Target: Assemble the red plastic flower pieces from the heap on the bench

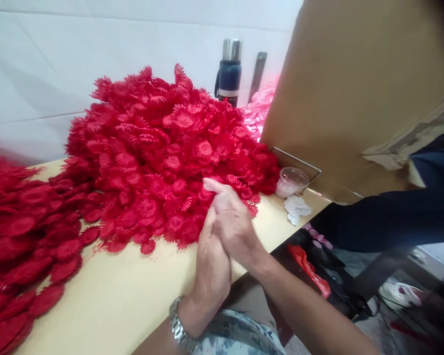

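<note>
Red flower-shaped pieces [159,158] heaped on pale tabletop [122,296]. Left hand [211,268], watch [180,328] at wrist, pressed against right hand [237,229] by heap's near edge; fingers partly hidden, cannot tell whether grasping anything.

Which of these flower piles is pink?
The pink pile at the back, right of the blue bottle; the middle pile and left pile are red.

Left hand [213,264], right hand [236,228] seemingly palm-to-palm

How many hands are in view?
2: the left hand, with a wristwatch, and the right hand, together before the red flower heap. Others may be hidden near the dark clothing at right.
</note>
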`<state>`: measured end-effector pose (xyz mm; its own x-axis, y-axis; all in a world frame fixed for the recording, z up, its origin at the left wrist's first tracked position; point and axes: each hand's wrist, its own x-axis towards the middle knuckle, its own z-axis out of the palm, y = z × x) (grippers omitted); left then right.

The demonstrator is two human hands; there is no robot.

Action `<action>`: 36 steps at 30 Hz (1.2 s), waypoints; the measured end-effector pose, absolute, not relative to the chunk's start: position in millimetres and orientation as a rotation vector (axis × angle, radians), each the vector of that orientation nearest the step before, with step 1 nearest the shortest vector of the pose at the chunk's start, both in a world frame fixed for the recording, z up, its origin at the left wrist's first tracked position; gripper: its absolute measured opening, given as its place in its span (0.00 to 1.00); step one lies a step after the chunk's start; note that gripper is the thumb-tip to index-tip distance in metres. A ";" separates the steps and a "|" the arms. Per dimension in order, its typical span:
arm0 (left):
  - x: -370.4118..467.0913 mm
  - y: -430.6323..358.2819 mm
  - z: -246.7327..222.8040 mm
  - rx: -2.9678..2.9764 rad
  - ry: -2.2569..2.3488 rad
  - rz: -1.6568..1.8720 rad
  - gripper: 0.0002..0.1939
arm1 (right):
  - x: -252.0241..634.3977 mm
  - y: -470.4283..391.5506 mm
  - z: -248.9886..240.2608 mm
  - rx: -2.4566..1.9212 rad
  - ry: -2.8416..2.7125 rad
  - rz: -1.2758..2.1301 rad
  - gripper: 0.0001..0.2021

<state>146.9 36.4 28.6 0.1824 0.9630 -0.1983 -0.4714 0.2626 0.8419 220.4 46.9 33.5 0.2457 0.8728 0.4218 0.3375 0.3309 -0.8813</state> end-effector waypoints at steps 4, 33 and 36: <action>146.3 34.9 45.6 0.583 0.684 1.149 0.24 | 197.5 49.5 40.1 -1.266 -1.392 0.601 0.29; 120.2 33.2 34.9 1.015 0.597 1.231 0.32 | 180.6 25.5 23.2 -1.069 -1.489 0.641 0.31; 118.3 18.2 36.5 1.036 0.597 1.137 0.40 | 191.8 50.5 21.4 -1.095 -1.363 0.619 0.27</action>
<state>118.3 18.2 36.5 0.3460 0.9322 0.1066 -0.4418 0.0616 0.8950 191.8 50.5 21.4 0.1661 0.8759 0.4530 0.2353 0.4109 -0.8808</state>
